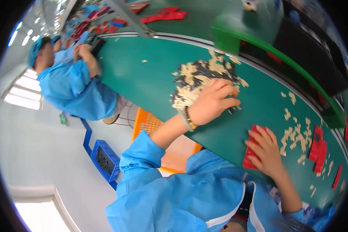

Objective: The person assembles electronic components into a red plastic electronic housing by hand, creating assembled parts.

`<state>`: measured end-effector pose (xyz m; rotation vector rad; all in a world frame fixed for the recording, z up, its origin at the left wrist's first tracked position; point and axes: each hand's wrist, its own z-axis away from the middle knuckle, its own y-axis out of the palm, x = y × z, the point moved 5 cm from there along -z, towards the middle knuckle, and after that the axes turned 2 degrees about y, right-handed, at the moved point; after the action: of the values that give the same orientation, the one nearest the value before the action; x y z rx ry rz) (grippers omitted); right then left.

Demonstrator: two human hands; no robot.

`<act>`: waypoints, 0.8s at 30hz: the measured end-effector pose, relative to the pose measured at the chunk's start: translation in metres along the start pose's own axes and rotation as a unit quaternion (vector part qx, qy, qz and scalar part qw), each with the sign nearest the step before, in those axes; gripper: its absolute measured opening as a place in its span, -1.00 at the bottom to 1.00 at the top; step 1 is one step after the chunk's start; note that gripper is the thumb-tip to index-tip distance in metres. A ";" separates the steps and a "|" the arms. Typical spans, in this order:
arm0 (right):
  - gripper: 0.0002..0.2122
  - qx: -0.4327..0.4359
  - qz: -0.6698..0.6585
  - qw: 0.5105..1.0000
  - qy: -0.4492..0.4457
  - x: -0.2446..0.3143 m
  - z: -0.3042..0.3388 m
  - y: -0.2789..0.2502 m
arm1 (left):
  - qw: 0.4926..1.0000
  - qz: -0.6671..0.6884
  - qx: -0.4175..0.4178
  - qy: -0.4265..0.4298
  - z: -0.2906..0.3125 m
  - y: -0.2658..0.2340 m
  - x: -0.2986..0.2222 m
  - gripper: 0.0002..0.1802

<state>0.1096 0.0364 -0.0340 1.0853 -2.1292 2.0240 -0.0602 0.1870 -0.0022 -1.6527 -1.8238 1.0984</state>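
- A bright workroom with a long green table point(143, 83) curving from far left to near right; the worker wears a loose blue smock point(158, 197).
- The left hand point(214, 100), bracelets point(190, 119) at its wrist, arches over a heap of small pale pieces point(186, 92) mixed with dark pieces point(202, 70). Its fingers are bent; I cannot tell whether they pinch anything.
- The right hand point(268, 150), nearer and to the right, lies with fingers spread on a flat red block point(249, 152) at the table's near edge. I cannot tell how firmly it grips.
- Right of that hand, loose pale bits point(295, 136) lie scattered beside more red pieces point(318, 150).
- Beyond, on the far right, stands a green-framed shelf point(225, 38).
- Left of the worker, below table level, are an orange crate point(147, 123) and a blue bin point(113, 173).
- Farther left, a co-worker point(75, 91) in blue leans at the table.
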 end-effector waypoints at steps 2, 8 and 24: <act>-0.67 -0.075 -0.069 0.994 0.050 -0.007 -0.006 -0.015 | 0.996 0.068 -0.045 0.034 0.000 -0.006 -0.008 -0.70; -0.83 -0.190 -0.395 0.884 0.165 -0.029 -0.036 -0.019 | 0.972 0.223 -0.066 0.013 -0.021 0.004 -0.025 -0.79; -0.89 -0.213 -0.177 0.946 0.169 -0.012 -0.034 -0.027 | 0.895 0.367 0.029 -0.250 -0.025 0.034 -0.040 -0.85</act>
<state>0.1168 0.0743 -0.0098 0.8938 -1.8995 1.3862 -0.0126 0.1541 -0.0074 -2.2502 -1.3906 2.0278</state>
